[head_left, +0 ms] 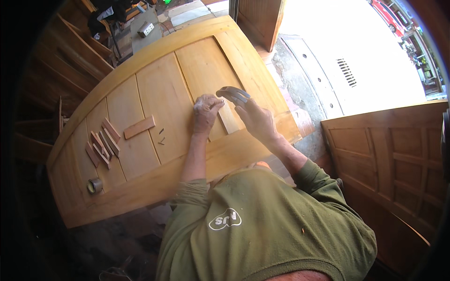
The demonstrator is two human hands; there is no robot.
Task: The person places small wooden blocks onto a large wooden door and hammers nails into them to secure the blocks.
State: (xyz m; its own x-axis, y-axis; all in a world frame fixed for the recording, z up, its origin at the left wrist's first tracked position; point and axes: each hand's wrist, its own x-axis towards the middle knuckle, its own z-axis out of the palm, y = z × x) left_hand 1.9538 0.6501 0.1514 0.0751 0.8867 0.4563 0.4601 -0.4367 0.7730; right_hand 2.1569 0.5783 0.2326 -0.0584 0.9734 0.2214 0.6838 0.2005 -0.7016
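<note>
A large yellowish wooden panelled door (161,100) lies flat in front of me. Over its right part, my left hand (205,114) is closed in a pinch, apparently on a small nail at its fingertips. My right hand (257,121) grips a claw hammer (234,93), whose curved grey metal head is just above the left fingertips. Most of the hammer's handle is hidden by the hand. A pale wooden strip (228,121) lies on the door between my two hands. Left of my left forearm are several small dark nails (161,140).
A reddish wood block (139,127) and several thin wood strips (104,143) lie on the door, with an open tin (94,186) near its left corner. Another panelled wooden piece (389,154) stands at the right. Beyond the door are a white power outlet box (146,30) and a bright driveway.
</note>
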